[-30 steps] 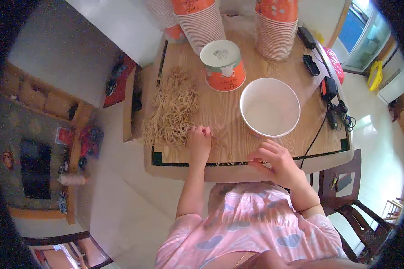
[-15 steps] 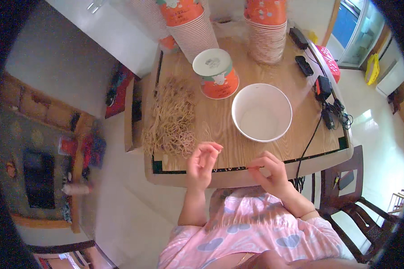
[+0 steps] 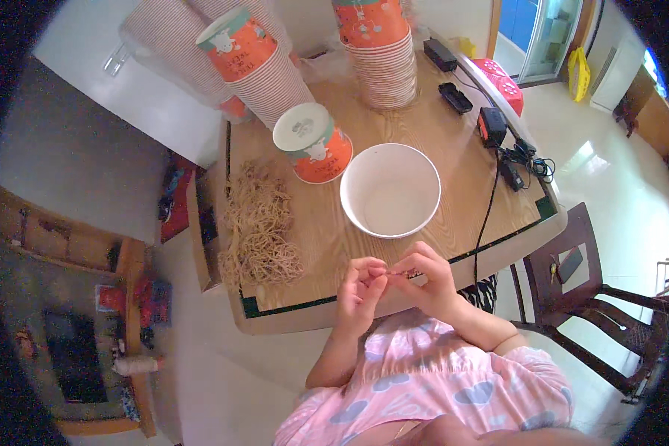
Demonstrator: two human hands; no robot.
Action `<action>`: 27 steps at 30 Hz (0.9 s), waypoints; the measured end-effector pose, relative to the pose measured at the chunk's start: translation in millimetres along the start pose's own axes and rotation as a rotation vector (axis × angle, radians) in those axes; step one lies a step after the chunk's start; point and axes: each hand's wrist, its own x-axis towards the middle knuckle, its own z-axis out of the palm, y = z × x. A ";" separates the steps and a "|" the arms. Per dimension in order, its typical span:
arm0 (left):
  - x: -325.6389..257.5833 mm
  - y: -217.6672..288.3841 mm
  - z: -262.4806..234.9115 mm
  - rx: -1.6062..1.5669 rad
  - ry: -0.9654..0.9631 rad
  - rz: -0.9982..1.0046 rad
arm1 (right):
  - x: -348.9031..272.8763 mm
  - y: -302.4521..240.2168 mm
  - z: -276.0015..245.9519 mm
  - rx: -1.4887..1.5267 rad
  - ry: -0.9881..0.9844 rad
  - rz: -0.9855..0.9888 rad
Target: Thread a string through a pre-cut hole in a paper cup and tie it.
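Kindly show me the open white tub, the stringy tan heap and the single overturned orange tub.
Open white tub (image 3: 390, 193), head view: bare inside.
Stringy tan heap (image 3: 260, 232), head view: middle.
Single overturned orange tub (image 3: 321, 156), head view: side.

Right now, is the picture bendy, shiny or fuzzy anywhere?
In the head view, the table edge bows, perhaps from the fisheye lens; the floor shines white at right; the dark panel at left is dim and grainy; detail between left hand and right hand is too tiny to make out.
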 end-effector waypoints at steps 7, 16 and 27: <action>3.6 -8.0 -6.1 0.420 0.055 0.180 | 0.7 7.8 -2.9 0.206 0.035 0.081; 8.8 -6.7 -10.5 0.426 0.108 0.136 | 11.6 11.5 -19.1 0.120 -0.001 0.031; 8.3 -4.4 -2.2 0.589 0.066 0.185 | 7.4 19.1 -23.8 -0.004 -0.111 -0.002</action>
